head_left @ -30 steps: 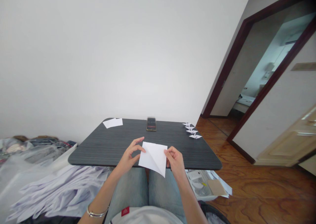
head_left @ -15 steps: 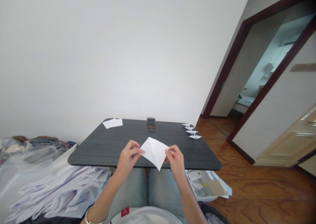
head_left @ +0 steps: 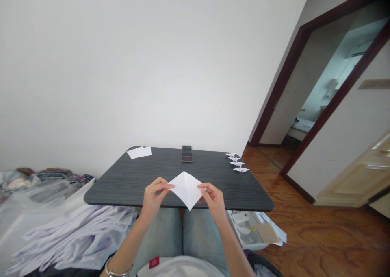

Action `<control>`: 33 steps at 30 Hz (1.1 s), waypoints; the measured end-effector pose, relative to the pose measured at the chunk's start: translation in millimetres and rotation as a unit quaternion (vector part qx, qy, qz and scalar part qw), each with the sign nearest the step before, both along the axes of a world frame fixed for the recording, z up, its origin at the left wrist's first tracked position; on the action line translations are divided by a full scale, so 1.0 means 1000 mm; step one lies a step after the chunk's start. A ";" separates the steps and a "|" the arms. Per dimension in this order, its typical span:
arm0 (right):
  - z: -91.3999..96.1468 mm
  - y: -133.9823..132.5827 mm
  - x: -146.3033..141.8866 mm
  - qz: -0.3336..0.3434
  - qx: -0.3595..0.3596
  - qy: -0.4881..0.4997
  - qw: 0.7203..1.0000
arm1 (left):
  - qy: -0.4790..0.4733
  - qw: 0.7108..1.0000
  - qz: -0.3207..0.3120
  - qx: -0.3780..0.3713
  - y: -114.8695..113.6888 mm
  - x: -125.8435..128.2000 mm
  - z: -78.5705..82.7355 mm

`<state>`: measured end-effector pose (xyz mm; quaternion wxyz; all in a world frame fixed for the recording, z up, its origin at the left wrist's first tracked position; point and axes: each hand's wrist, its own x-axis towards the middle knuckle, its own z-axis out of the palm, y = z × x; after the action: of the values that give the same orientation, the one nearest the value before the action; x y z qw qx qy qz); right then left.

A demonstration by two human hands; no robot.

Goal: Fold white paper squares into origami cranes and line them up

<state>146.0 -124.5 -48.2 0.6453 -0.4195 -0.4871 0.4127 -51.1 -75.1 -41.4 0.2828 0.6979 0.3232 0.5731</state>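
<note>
A white sheet of paper (head_left: 185,189), turned like a diamond with a crease down its middle, is held over the near edge of the dark table (head_left: 122,183). My left hand (head_left: 156,192) pinches its left corner between thumb and fingers. At the opposite corner, my right hand (head_left: 212,196) grips the paper the same way, thumb and fingers pressed together. The lower point of the sheet hangs slightly past the table's front edge.
Several folded paper cranes (head_left: 237,163) line the table's right side. White paper pieces (head_left: 139,152) lie at the back left, and a phone (head_left: 187,153) stands at the back middle. Below right is a white bin (head_left: 251,232); white cloth (head_left: 76,236) is heaped at left.
The paper has turned a little and its lower point has shifted left. My right hand has moved slightly left, my left hand slightly left too. Both keep their pinch.
</note>
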 end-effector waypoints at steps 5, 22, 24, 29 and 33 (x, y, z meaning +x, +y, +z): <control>-0.002 0.002 0.010 0.100 0.032 -0.004 0.994 | -0.004 0.999 -0.032 0.003 -0.004 -0.001 0.005; -0.007 0.003 0.017 0.052 0.100 -0.081 0.990 | 0.016 0.993 -0.104 -0.052 -0.004 -0.001 0.008; -0.008 0.004 0.014 0.040 0.105 -0.059 0.992 | 0.003 0.991 -0.115 -0.072 -0.004 -0.001 0.006; -0.005 0.003 0.007 0.032 0.088 0.000 0.996 | -0.040 0.984 -0.111 -0.132 -0.008 0.004 0.003; -0.001 0.001 0.001 0.005 0.069 0.021 0.997 | -0.098 0.969 -0.143 -0.177 -0.013 0.012 0.003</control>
<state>146.6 -123.5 -49.1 0.6810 -0.3625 -0.5025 0.3902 -39.4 -87.8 -38.1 0.5110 0.6164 0.2867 0.5260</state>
